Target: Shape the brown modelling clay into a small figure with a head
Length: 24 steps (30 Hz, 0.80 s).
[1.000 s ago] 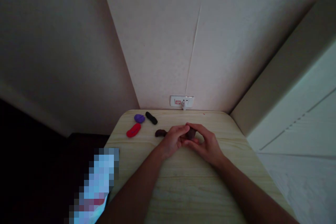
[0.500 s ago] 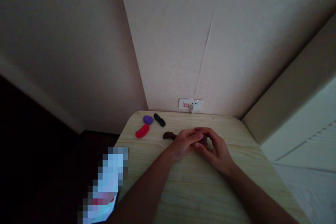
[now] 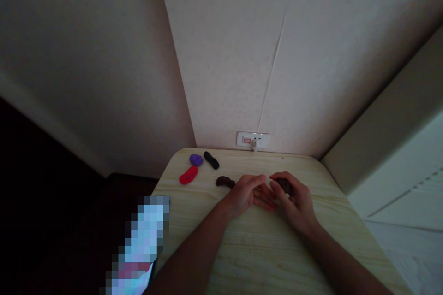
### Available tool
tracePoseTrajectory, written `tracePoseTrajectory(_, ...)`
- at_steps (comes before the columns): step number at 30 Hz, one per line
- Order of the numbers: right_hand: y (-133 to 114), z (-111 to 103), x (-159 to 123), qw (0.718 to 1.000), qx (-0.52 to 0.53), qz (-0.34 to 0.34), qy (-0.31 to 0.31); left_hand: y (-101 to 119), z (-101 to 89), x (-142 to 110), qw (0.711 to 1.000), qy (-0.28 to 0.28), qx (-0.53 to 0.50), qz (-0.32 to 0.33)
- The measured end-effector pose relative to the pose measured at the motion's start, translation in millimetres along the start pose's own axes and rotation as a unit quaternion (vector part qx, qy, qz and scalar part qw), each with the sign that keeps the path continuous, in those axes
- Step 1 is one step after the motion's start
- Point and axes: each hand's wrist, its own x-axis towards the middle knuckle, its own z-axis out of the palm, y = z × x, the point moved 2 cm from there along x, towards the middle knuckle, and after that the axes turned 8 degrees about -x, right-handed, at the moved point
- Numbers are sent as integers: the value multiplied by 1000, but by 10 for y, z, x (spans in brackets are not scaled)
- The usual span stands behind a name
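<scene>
A lump of brown modelling clay (image 3: 285,186) sits in my right hand (image 3: 296,200), between the thumb and the curled fingers. Just left of it, my left hand (image 3: 247,193) is turned palm inward with its fingers stretched out, holding nothing. A second brown clay piece (image 3: 224,181), long and curved, lies on the table beside my left hand, its right end partly covered by that hand. Farther back on the left lie a red clay piece (image 3: 188,175), a purple clay lump (image 3: 196,160) and a black clay stick (image 3: 211,160).
The light wooden table (image 3: 270,249) meets the wall at the back, where a socket (image 3: 253,139) with a plug in it is mounted. A lit screen (image 3: 141,244), blurred into blocks, is at the table's left edge. A pale cabinet (image 3: 398,170) stands on the right.
My hands have drawn apart. The right hand has moved a little right with the brown clay lump, and the left hand has let go of it and stretched its fingers.
</scene>
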Motion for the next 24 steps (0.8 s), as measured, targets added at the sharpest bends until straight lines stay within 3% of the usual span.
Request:
tracePoseTrajectory(13,-51,43,3,997,11,43,-68,33,21,-33,1000,8,-9,26)
tracePoseTrajectory(24,-89,47,26,994,41,48,-83,64,51,-44,1000,5,-7,19)
